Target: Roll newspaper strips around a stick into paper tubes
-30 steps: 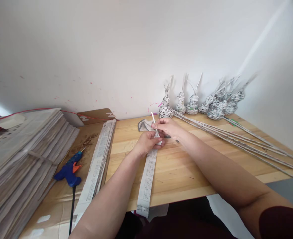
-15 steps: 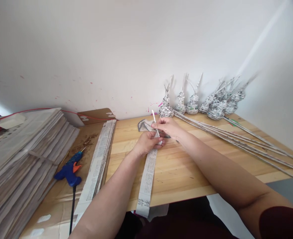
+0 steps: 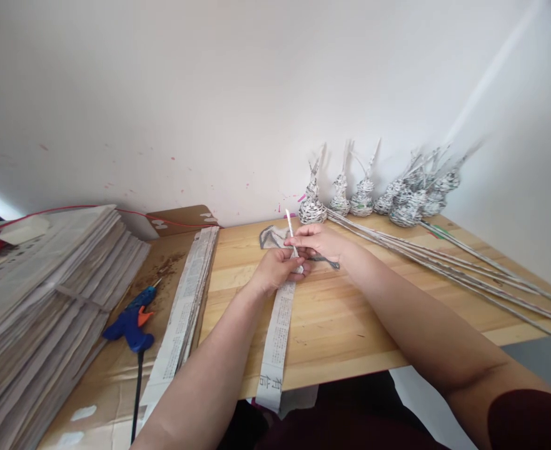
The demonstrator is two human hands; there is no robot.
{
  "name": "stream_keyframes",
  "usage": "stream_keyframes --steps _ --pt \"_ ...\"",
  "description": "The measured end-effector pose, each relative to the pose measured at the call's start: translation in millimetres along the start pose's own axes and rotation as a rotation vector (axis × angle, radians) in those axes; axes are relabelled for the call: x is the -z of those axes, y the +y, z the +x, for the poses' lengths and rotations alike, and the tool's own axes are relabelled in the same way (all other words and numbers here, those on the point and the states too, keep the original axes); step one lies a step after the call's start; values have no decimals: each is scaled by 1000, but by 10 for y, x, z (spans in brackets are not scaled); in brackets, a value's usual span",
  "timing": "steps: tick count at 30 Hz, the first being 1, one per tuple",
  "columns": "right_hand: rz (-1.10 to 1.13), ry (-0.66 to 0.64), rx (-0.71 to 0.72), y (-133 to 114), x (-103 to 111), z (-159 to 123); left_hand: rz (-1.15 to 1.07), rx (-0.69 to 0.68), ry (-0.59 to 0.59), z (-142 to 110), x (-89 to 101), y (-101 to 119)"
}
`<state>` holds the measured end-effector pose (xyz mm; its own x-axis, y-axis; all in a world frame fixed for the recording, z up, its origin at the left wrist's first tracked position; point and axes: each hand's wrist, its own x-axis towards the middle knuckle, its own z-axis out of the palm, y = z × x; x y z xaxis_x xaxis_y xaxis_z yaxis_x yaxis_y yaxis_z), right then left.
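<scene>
The newspaper strip (image 3: 278, 328) was pinched by the left hand (image 3: 275, 271), its fingers nearly closed, and its narrow rolled tip (image 3: 290, 220) by the right hand (image 3: 320, 242), fingers curled. Its loose end was draped over the near edge of the surface (image 3: 336, 325). It was judged light, soft and easily creased, best gripped at the stiffer rolled part.

Both bare forearms reach forward over the wooden surface (image 3: 332, 312) and converge from either side. The left hand (image 3: 278, 270) is above the surface, fingers curled inward in a pinch. The right hand (image 3: 315, 240), bent at the wrist, sits just beyond it, thumb and fingers pinched together.
</scene>
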<state>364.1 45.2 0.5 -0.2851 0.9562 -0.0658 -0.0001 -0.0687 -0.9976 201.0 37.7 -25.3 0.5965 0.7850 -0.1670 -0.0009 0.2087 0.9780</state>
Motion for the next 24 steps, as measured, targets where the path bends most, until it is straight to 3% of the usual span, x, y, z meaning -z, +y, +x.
stream_keyframes --steps 3,7,14,21,24 --pt "26 132 -12 25 -82 19 2 -7 14 6 -12 -14" --pt "40 193 -10 38 -143 29 14 -7 24 11 -8 -21" --pt "-28 -12 -4 11 -12 0 22 6 -15 -11 3 12" --pt "23 208 2 53 -145 37 7 -26 2 -1 -33 -7" --pt "29 232 12 39 -157 33 10 -28 6 7 -20 -23"
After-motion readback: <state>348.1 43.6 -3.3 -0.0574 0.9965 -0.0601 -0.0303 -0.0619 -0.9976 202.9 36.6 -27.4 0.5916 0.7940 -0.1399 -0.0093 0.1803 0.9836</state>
